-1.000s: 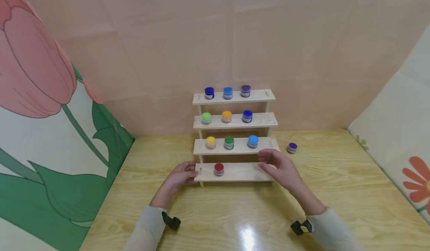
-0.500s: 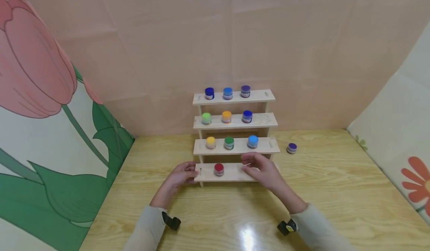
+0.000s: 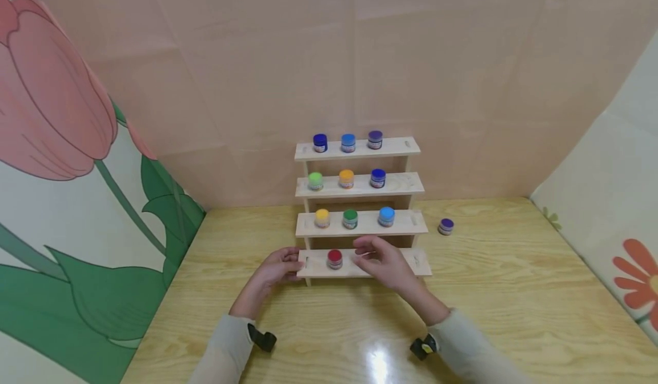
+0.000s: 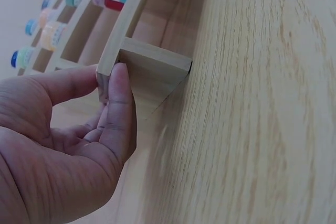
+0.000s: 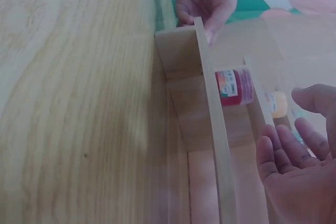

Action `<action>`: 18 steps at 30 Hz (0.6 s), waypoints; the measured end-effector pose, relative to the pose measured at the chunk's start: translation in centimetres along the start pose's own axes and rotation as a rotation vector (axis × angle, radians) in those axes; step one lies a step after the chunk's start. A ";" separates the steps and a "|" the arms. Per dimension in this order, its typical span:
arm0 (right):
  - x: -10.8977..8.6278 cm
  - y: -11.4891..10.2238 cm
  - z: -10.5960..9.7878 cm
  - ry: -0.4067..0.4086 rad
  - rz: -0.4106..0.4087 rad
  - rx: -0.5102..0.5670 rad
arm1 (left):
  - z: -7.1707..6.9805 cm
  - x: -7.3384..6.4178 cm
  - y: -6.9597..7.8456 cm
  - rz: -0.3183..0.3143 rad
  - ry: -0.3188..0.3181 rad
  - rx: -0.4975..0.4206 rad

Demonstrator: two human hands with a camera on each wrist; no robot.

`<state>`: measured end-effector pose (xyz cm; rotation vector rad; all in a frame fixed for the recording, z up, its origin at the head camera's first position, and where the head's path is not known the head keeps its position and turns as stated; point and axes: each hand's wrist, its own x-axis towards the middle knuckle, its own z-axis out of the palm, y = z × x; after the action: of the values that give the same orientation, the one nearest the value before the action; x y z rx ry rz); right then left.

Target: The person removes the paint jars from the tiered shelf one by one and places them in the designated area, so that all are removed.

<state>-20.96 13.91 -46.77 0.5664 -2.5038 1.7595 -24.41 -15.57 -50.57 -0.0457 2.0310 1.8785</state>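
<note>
A four-step wooden display rack (image 3: pixel 396 265) bears small paint jars with coloured lids. My left hand (image 3: pixel 277 268) pinches the left end of its lowest shelf between thumb and fingers, as the left wrist view shows closely. A red paint jar (image 3: pixel 335 260) stands alone on that shelf, left of its middle. Over the same shelf, just right of the red jar, my right hand (image 3: pixel 382 263) hovers with loosely bent fingers and nothing in them. Its fingers appear apart from the jar in the right wrist view, where the red jar (image 5: pixel 234 86) stands upright.
Upper shelves hold three jars each, among them a yellow jar (image 3: pixel 322 218), a green jar (image 3: pixel 350 219) and a light blue jar (image 3: pixel 386 216). A purple-lidded jar (image 3: pixel 446 227) stands on the wooden table (image 3: pixel 514 292) right of the rack. A plain backdrop (image 3: pixel 247 87) rises behind.
My right hand has moved left along the lowest shelf, from its right end to beside the red jar. The left hand and the jars stay in place.
</note>
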 end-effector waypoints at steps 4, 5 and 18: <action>0.2 0.1 0.6 0.000 0.025 -0.011 | 0.1 -0.1 0.1 -0.021 0.012 0.001; 0.3 0.2 0.7 0.001 0.033 -0.013 | 0.1 -0.1 0.2 -0.022 0.014 0.002; 1.0 0.5 2.4 -0.027 0.038 -0.025 | 0.0 -0.1 0.1 -0.011 0.007 0.009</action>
<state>-21.63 11.53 -47.83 0.5488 -2.5667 1.7424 -24.38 -15.52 -50.42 -0.0603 2.0394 1.8649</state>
